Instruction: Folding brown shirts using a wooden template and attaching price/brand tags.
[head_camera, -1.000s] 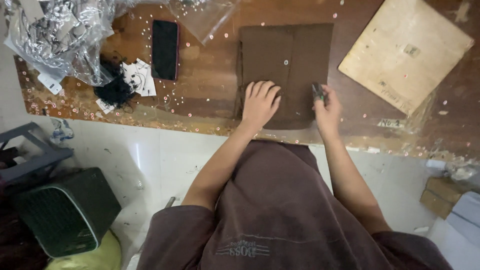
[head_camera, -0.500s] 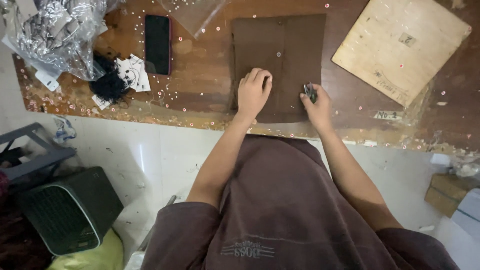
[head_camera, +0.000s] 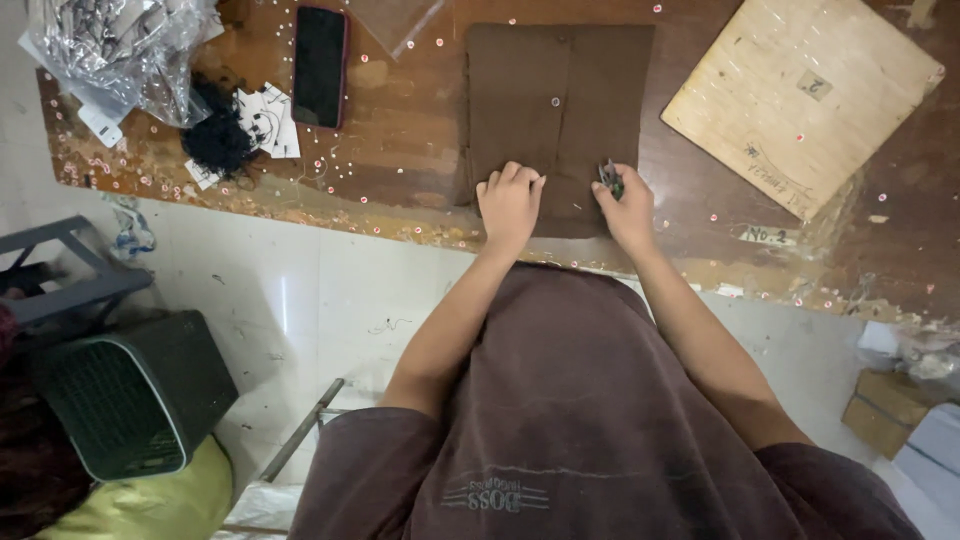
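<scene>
A folded brown cloth with small buttons lies flat on the wooden table. My left hand rests palm down on the cloth's near edge, fingers together. My right hand sits at the cloth's near right corner, closed around a small dark metal tool that looks like thread snips. Its tip touches the cloth.
A black phone lies to the left of the cloth. A clear plastic bag, black thread and paper tags sit at the far left. A plywood board lies at the right. Small pale sequins dot the table. A dark heater stands on the floor.
The view has shifted slightly. My hands stay on the cloth's near edge, and the left hand's fingers have drawn closer together.
</scene>
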